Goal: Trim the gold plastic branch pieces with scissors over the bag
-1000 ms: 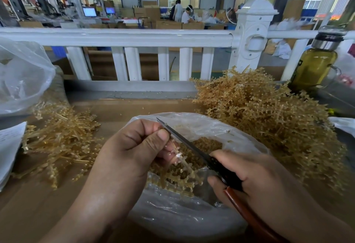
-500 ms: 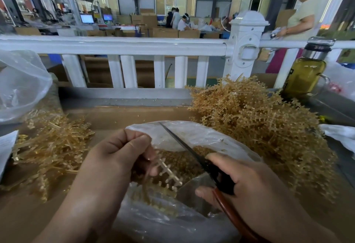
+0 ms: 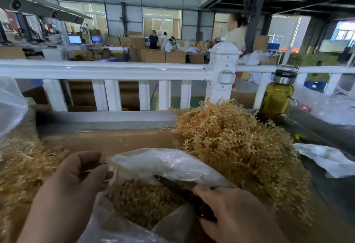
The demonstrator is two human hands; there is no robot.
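Observation:
A clear plastic bag (image 3: 165,163) lies open in front of me, with trimmed gold bits (image 3: 144,202) heaped inside. My left hand (image 3: 76,183) is at the bag's left rim. Its fingers are curled and pinch a thin gold branch piece (image 3: 106,180), which is mostly hidden in the hand. My right hand (image 3: 234,215) grips the dark scissors (image 3: 176,187), whose blades point left and up over the bag's mouth and look closed. A large pile of gold branches (image 3: 240,152) rises at the right, and a smaller pile (image 3: 23,171) lies at the left.
A white railing (image 3: 107,71) runs across behind the cardboard work surface (image 3: 115,139). A bottle of yellow-green liquid (image 3: 276,96) stands at the back right. Crumpled white plastic (image 3: 326,158) lies at the right, another clear bag (image 3: 11,104) at the left. People work beyond the railing.
The view has tilted up. My left hand moved left to the bag's rim, and the branch's side twigs no longer show. The scissors dropped lower over the bag.

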